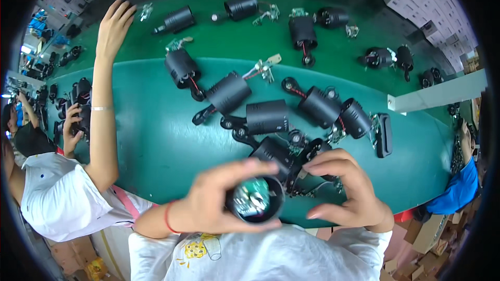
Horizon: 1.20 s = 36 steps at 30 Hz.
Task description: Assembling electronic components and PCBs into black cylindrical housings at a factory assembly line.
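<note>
My left hand [205, 200] is wrapped round a black cylindrical housing [279, 205]. The housing's round mouth faces up, and a green circuit board [252, 196] shows inside it. Just to the right of it, my right hand [354, 192] is open, with a wide gap between its thumb and curved fingers. Beyond the two hands lies a cluster of black housings [273, 153] with wires and small boards. Part of this cluster is hidden behind my hands. My left fingers are slightly blurred.
Several more black housings [267, 116] with swivel arms and loose boards lie on the green bench [156, 140] and the strip behind it. A black flat part [384, 135] lies at right, below a grey metal beam [437, 93]. At left, a co-worker's arm [104, 109] reaches across.
</note>
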Tool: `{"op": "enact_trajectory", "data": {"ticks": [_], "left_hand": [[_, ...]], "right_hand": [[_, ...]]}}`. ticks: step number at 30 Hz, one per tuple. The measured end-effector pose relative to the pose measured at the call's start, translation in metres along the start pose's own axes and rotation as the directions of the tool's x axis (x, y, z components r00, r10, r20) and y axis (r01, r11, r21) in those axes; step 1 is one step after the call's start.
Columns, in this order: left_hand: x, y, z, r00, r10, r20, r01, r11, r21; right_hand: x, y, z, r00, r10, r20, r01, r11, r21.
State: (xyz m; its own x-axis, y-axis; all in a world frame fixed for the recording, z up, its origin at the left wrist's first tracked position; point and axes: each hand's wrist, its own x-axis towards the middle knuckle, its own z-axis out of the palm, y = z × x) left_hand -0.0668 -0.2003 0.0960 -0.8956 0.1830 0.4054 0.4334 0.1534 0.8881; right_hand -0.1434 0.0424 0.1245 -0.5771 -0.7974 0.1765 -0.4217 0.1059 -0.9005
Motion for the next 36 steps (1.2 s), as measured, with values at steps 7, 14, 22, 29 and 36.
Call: {"op": "enact_trajectory", "data": {"ticks": [7,14,22,29,36], "left_hand": [[0.155,-0.076,-0.057,0.990,-0.113,-0.083,0.140,0.724,0.676],[0.216,-0.162,-0.057,0.937,-0.191,0.293,-0.208,0.367,0.907],[0.256,-0.144,-0.018,0.860,-0.134,0.492,-0.441,0.291,0.849],[0.241,-0.147,-0.022,0.719,0.025,0.694,-0.681,0.226,0.697],[0.176,-0.063,-0.017,0.874,0.334,0.353,-0.485,0.538,0.689]], "right_hand": [[-0.038,0.011,-0.011,0.976,0.086,-0.198,-0.073,0.995,0.072],[-0.073,0.023,-0.017,0.885,0.232,-0.404,-0.197,0.972,0.127],[-0.070,0.019,-0.015,0.874,0.210,-0.438,-0.187,0.978,0.094],[-0.067,0.018,-0.007,0.889,0.178,-0.422,-0.158,0.984,0.081],[-0.060,0.030,-0.023,0.907,0.030,-0.421,-0.092,0.988,-0.127]]}}
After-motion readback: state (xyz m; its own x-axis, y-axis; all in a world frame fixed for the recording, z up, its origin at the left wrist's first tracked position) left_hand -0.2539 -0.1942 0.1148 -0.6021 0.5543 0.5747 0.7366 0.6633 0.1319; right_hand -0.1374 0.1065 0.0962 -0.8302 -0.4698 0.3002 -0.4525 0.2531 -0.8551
